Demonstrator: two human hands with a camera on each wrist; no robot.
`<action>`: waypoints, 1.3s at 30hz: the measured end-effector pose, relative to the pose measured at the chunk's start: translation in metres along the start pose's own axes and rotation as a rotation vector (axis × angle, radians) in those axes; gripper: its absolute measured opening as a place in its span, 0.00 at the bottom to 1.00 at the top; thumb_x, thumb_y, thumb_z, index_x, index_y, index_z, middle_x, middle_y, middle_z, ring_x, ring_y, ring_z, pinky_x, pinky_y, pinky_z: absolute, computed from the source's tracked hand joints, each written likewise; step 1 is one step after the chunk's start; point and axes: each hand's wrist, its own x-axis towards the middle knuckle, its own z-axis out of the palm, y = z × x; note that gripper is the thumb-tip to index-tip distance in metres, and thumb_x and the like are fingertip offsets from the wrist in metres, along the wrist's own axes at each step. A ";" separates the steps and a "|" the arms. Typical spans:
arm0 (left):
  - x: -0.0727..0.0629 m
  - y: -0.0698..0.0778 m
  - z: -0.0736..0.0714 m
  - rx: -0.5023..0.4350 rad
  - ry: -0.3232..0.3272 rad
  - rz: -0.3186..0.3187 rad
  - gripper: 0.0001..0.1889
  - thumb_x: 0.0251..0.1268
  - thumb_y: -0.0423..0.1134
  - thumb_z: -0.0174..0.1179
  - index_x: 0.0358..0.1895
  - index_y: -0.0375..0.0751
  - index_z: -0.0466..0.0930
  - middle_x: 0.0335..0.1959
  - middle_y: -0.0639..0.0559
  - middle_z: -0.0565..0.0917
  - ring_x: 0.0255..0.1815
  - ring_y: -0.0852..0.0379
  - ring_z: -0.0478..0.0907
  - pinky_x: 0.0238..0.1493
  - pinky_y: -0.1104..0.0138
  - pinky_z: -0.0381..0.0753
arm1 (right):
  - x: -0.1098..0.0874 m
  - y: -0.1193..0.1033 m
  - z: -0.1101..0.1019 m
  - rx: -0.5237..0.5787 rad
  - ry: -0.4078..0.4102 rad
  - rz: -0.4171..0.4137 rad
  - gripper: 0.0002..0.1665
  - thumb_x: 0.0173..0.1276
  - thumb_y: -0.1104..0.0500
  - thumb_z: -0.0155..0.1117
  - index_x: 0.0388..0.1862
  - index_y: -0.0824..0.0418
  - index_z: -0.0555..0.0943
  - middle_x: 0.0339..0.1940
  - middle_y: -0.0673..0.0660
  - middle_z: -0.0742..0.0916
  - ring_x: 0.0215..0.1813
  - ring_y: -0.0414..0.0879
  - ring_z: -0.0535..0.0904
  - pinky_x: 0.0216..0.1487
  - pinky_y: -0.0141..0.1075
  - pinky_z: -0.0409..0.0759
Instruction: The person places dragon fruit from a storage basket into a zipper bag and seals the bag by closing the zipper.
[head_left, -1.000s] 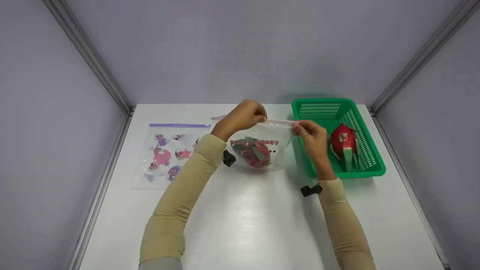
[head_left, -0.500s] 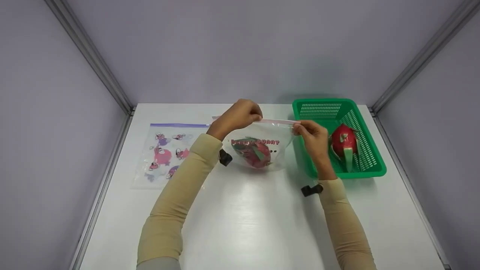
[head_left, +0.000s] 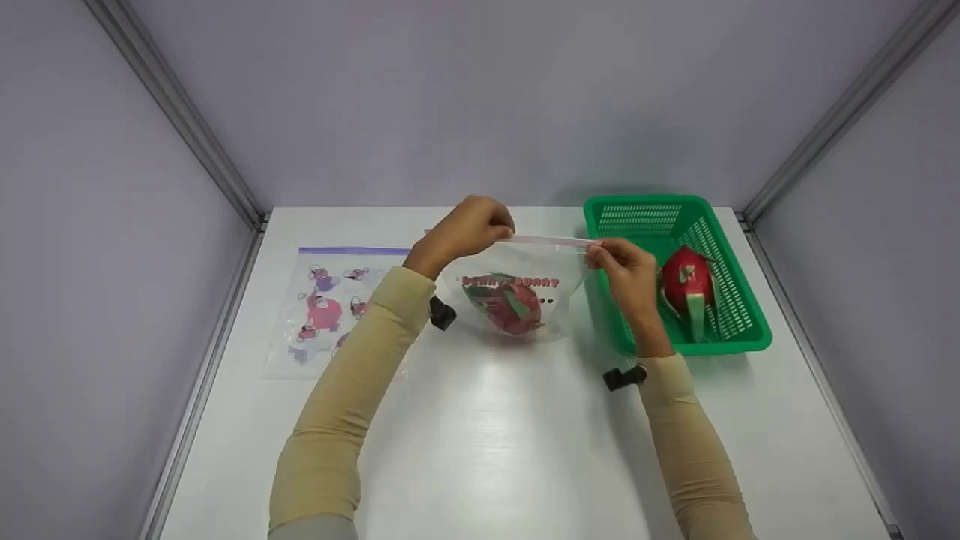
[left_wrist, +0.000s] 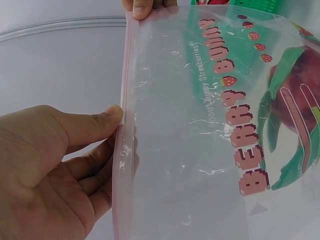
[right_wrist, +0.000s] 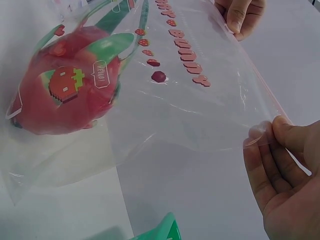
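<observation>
A clear zip bag (head_left: pixel 559 307) printed with "BERRY BUNNY" is held up by its pink zip edge. Inside lies a dragon fruit (right_wrist: pixel 70 90), red with green scales, seen through the plastic near the bottom. My left hand (head_left: pixel 472 227) pinches the zip strip left of its middle; in the left wrist view the thumb (left_wrist: pixel 102 122) presses a small slider piece on the strip, with fingers behind. The right hand (head_left: pixel 626 270) pinches the bag's top right corner between thumb and fingers. In the right wrist view, that corner shows between the fingertips.
To the right stands a green basket (head_left: pixel 739 346) with another dragon fruit (head_left: pixel 686 277) in it. On the left a second zip bag (head_left: pixel 281 352) with a purple zip lies flat on the white table (head_left: pixel 487 450), partly under my left arm. Grey walls surround the table.
My left hand has slid leftward along the pink zip strip, away from the right hand. The right hand keeps its grip on the corner, and the bag stays nearly in place.
</observation>
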 end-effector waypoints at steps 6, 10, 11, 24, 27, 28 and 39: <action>-0.004 -0.005 -0.004 -0.021 0.004 -0.014 0.13 0.82 0.36 0.59 0.56 0.32 0.89 0.54 0.38 0.89 0.55 0.43 0.86 0.60 0.52 0.85 | 0.002 -0.001 0.001 -0.002 0.017 0.016 0.06 0.74 0.73 0.66 0.43 0.77 0.88 0.35 0.75 0.88 0.34 0.41 0.87 0.43 0.29 0.89; -0.006 -0.008 -0.007 -0.028 0.005 -0.027 0.13 0.82 0.35 0.59 0.55 0.32 0.89 0.54 0.38 0.89 0.54 0.44 0.86 0.60 0.52 0.86 | 0.003 0.000 0.002 -0.019 0.026 0.041 0.07 0.74 0.72 0.67 0.43 0.77 0.88 0.36 0.74 0.89 0.34 0.41 0.86 0.43 0.29 0.89; -0.007 -0.008 -0.007 -0.028 0.007 -0.031 0.13 0.82 0.35 0.59 0.55 0.32 0.89 0.54 0.38 0.89 0.54 0.44 0.86 0.60 0.52 0.86 | 0.003 0.000 0.002 -0.020 0.024 0.046 0.07 0.75 0.71 0.67 0.44 0.77 0.88 0.36 0.74 0.89 0.35 0.41 0.86 0.43 0.29 0.89; -0.012 -0.015 -0.012 -0.022 0.018 -0.059 0.13 0.83 0.36 0.59 0.57 0.32 0.88 0.55 0.39 0.89 0.55 0.44 0.85 0.61 0.52 0.85 | 0.004 -0.002 0.002 -0.058 0.023 0.074 0.08 0.76 0.73 0.64 0.45 0.79 0.87 0.38 0.78 0.87 0.35 0.42 0.86 0.46 0.28 0.88; -0.013 -0.015 -0.012 -0.020 0.021 -0.054 0.13 0.82 0.36 0.59 0.57 0.32 0.88 0.55 0.38 0.89 0.55 0.44 0.86 0.61 0.52 0.85 | 0.005 -0.003 0.002 -0.054 0.023 0.072 0.08 0.76 0.74 0.64 0.45 0.81 0.86 0.38 0.80 0.86 0.35 0.42 0.86 0.45 0.28 0.88; -0.013 -0.015 -0.012 -0.018 0.022 -0.052 0.13 0.82 0.35 0.59 0.57 0.32 0.88 0.55 0.38 0.89 0.56 0.43 0.86 0.61 0.52 0.85 | 0.005 -0.002 0.002 -0.051 0.022 0.070 0.08 0.75 0.74 0.64 0.45 0.80 0.86 0.38 0.80 0.86 0.35 0.42 0.86 0.45 0.28 0.88; -0.019 -0.021 -0.017 -0.007 0.032 -0.080 0.14 0.83 0.37 0.59 0.58 0.34 0.88 0.57 0.39 0.88 0.58 0.43 0.85 0.63 0.51 0.84 | 0.002 0.001 -0.004 -0.026 0.032 0.083 0.08 0.76 0.68 0.68 0.44 0.75 0.89 0.35 0.63 0.90 0.35 0.42 0.86 0.45 0.30 0.89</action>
